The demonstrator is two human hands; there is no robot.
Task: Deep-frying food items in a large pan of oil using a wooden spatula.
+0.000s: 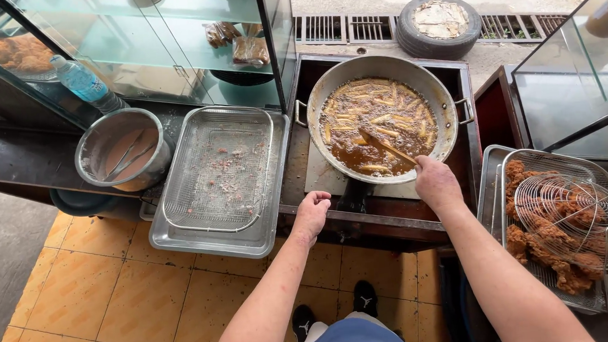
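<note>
A large metal pan (438, 90) of brown oil stands on a stove, with several pale fries (383, 109) floating in it. My right hand (435, 180) at the pan's near rim grips wooden chopsticks (387, 147) whose tips dip into the oil. My left hand (312, 211) rests with curled fingers on the stove's front edge (381, 219), holding nothing.
A metal tray with a wire rack (218, 169) sits left of the stove. Beside it stands a pot of batter (122, 150). Fried chicken and a wire skimmer (567, 211) fill a tray at right. Glass display cases (175, 46) stand behind.
</note>
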